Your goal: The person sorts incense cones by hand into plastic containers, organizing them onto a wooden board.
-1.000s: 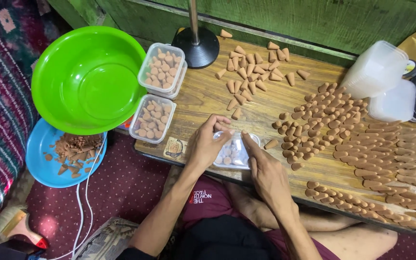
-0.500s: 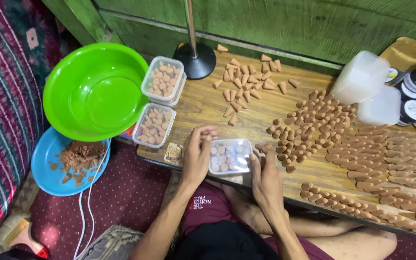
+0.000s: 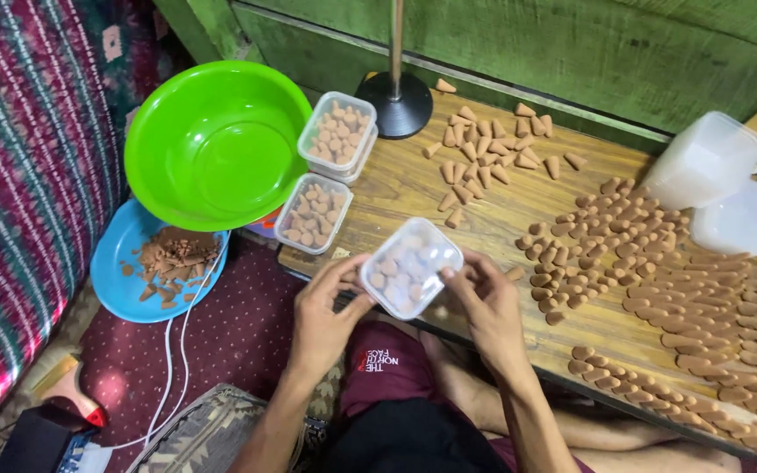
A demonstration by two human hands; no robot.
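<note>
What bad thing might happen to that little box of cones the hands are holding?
The small clear plastic box sits tilted between the left hand and right hand, partly over the wooden table's near edge. A slip might drop it toward the lap or the red carpet, scattering its brown cones. The right hand is also close to the loose brown cones on the table and might knock some off.

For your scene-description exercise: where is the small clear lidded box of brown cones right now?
In the head view, the small clear lidded box sits low and centre at the wooden table's near edge, held between the left hand and right hand.
</note>
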